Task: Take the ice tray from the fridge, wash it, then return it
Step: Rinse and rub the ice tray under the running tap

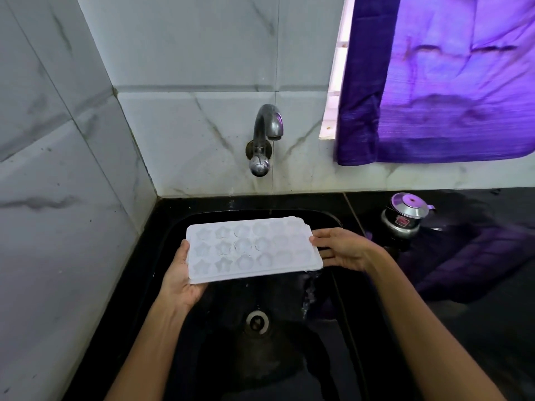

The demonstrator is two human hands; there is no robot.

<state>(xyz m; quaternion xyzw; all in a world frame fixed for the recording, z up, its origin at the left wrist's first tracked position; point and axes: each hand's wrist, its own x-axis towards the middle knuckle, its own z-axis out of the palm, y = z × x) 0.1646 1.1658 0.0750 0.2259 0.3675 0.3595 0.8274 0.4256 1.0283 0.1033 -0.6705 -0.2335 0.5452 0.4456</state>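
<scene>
A white ice tray (252,248) with star and round moulds is held flat over the black sink (344,290), below the wall tap (267,131). My left hand (181,277) grips its left end from underneath, thumb on the rim. Holding the right end is my right hand (341,250), with its fingers under the edge. Water runs off the tray's right front corner into the sink. A thin stream falls from the tap behind the tray.
The drain (257,322) lies in the sink's middle. A small steel lidded pot (405,217) stands on the black counter to the right. A purple curtain (440,82) hangs over the window above. Marble-tiled walls close the left and back.
</scene>
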